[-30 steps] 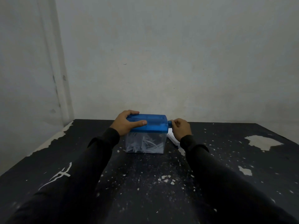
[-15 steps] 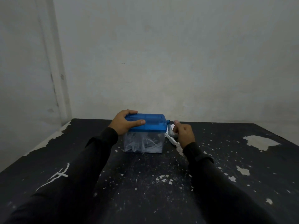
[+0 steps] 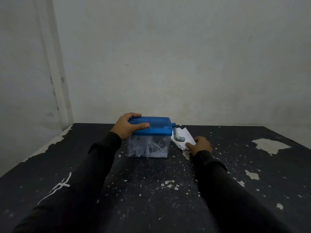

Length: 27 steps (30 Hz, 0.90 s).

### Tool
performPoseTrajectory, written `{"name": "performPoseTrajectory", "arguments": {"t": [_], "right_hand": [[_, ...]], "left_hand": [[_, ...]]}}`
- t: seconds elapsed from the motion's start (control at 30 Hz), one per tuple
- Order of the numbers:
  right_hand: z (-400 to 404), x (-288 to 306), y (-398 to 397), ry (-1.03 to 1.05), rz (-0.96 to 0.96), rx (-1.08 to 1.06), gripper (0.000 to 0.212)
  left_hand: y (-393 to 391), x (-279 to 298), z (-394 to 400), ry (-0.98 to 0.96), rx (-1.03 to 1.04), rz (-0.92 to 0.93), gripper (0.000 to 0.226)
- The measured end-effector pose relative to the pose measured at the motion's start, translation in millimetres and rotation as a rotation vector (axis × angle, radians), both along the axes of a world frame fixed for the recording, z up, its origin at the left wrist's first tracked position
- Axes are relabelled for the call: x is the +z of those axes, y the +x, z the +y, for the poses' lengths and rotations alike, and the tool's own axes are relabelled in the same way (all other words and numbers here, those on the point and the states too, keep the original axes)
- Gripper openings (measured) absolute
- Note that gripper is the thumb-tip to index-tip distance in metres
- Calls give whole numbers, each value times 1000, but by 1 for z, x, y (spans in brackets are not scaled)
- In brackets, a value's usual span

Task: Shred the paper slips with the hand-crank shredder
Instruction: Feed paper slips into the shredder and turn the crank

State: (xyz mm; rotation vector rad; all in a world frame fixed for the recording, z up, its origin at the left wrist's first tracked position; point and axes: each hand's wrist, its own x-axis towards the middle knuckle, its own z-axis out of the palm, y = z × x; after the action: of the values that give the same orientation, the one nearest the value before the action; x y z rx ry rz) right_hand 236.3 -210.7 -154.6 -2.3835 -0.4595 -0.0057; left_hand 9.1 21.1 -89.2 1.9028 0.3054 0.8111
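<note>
The left hand point(image 3: 127, 127) grips the blue lid of the shredder point(image 3: 149, 137), thumb along its front, steadying it mid-counter point(image 3: 151, 190). Shreds fill its clear bin. The crank point(image 3: 176, 136) hangs free at its right side. Just beside it, the right hand point(image 3: 199, 145) presses the paper slips point(image 3: 184, 138), fingertips on them; thin, limp and light, they are best pinched at an edge.
</note>
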Motion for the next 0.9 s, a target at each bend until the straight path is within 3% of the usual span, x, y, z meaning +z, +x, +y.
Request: {"name": "performPoseTrajectory", "arguments": {"t": [0.13,0.33,0.47,0.6,0.67,0.77,0.9], "right_hand": [[-5,-1,2,203,18,-44,28],[-4,3,-6,386,-61,-2,32],[-5,24,-20,617,-132,107,8],[-6,61,-34,821,-133,233,17],[-3,85,-42,898,-135,313,23],[7,118,-54,934,-106,440,12],[32,152,-65,837,-152,570,5]], "left_hand": [[0,-2,-1,-3,4,-15,83],[0,-1,-2,23,15,-1,89],[-1,1,-3,23,7,11,89],[-5,9,-6,78,-9,100,80],[-8,14,-4,141,-10,168,88],[-12,19,-2,225,11,232,107],[-12,35,-10,194,69,67,92]]}}
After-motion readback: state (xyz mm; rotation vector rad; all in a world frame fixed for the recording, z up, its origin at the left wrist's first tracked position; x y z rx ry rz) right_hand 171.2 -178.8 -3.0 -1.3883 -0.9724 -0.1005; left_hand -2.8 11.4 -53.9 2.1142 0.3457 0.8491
